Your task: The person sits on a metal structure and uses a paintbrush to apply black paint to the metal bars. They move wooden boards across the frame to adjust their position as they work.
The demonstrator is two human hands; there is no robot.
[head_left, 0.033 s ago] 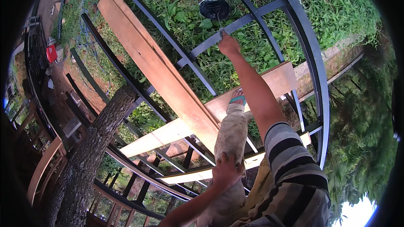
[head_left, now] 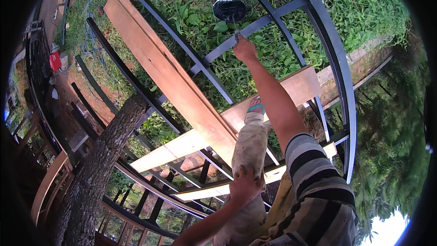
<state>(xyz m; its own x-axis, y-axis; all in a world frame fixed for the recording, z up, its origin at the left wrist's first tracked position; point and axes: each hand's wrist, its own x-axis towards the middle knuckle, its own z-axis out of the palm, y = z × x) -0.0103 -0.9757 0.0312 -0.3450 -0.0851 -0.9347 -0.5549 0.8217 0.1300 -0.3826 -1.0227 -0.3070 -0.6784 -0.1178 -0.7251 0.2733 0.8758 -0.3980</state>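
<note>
My right hand (head_left: 245,49) reaches out over a dark metal crossbar (head_left: 252,28), its fingers closed round a small grey brush-like tool (head_left: 237,35). A thin line runs from the tool toward a black pot (head_left: 230,11) on the grass just beyond; I cannot tell if it is part of the tool. The pot looks dark and glossy inside, with a shiny silver sheet at its back. My left hand (head_left: 247,184) rests on my raised knee, in a light, stained trouser leg (head_left: 250,146), holding no object. My sandalled foot (head_left: 256,105) stands on a wooden plank (head_left: 296,86).
Long wooden boards (head_left: 168,77) lie across the dark metal beams (head_left: 161,20), with wide gaps over grass and soil. A tree trunk (head_left: 104,159) rises through the frame at left. A curved metal beam (head_left: 334,59) bounds the right side. A red case (head_left: 55,61) lies far left.
The whole view has shifted very slightly. My right hand and the grey tool sit a touch further left in the picture; my left hand stays on the knee.
</note>
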